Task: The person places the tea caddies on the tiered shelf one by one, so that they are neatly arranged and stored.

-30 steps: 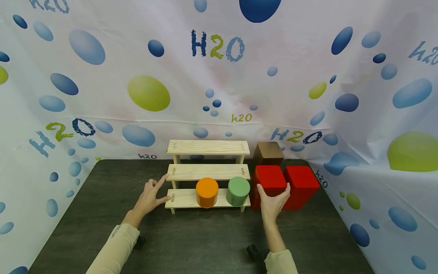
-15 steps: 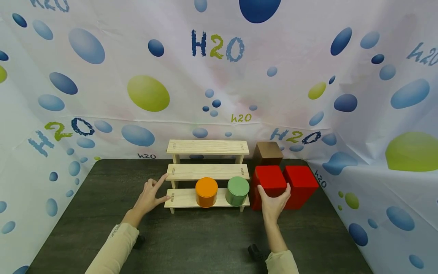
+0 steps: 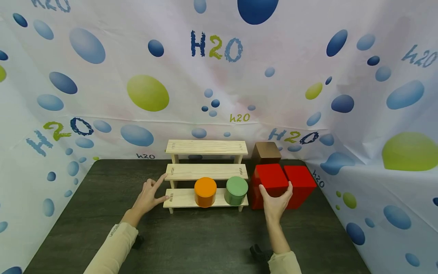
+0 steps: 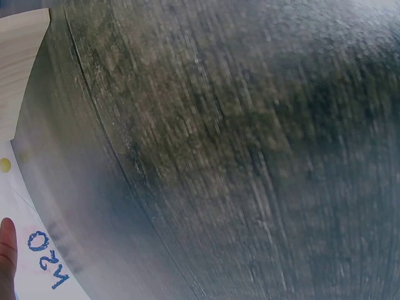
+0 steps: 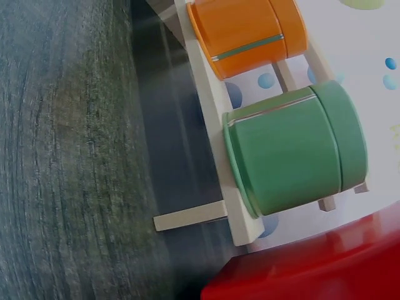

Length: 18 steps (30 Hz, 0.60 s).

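Observation:
On the dark table stands a three-step wooden rack (image 3: pixel 207 172). Its bottom step carries an orange tin (image 3: pixel 205 192) and a green tin (image 3: pixel 236 191), both upright with lids on. My left hand (image 3: pixel 145 198) is at the rack's left end, index finger by the middle step and thumb by the bottom one; whether they touch cannot be told. In the left wrist view only one fingertip (image 4: pixel 7 240) shows. My right hand (image 3: pixel 275 205) spans the front of a red box (image 3: pixel 272 177) and grips it between thumb and fingers. The right wrist view shows that box's red side (image 5: pixel 312 269) beside the green tin.
A second red box (image 3: pixel 301 182) stands close at the right of the first. Behind them is a brown box (image 3: pixel 266 152). A printed white curtain (image 3: pixel 219 83) hangs around the back and sides of the dark table (image 3: pixel 191 243).
The gripped red box and my right hand have shifted slightly right, and the box's top looks a little higher. My left hand stays at the rack. The view has turned slightly.

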Motion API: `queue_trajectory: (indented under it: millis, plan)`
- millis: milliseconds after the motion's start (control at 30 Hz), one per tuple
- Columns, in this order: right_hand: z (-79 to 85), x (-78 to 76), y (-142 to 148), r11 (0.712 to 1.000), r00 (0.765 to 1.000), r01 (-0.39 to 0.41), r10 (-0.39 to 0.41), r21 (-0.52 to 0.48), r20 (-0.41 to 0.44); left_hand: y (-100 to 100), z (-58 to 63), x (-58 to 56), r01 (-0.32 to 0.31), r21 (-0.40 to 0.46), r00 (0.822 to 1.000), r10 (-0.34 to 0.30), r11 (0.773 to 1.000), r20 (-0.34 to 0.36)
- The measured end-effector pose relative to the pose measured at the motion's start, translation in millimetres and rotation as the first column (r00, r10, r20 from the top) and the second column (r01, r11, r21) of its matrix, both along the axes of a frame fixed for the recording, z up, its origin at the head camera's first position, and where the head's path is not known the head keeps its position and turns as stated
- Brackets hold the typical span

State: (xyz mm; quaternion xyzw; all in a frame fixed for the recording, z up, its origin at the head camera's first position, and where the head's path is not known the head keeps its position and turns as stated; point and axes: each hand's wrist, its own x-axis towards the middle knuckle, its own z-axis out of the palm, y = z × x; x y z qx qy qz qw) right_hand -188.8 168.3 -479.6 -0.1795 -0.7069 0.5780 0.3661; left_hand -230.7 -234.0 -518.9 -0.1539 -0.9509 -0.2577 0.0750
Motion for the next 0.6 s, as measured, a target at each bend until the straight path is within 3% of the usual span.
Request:
queue_trajectory:
  millis: [600]
  plan:
    - [19.5, 8.8, 5.3, 0.997, 0.997, -0.055, 0.053, -0.045, -0.057, 0.4, -1.5, 1.1, 0.001, -0.001, 1.000, -0.001, 1.000, 0.011]
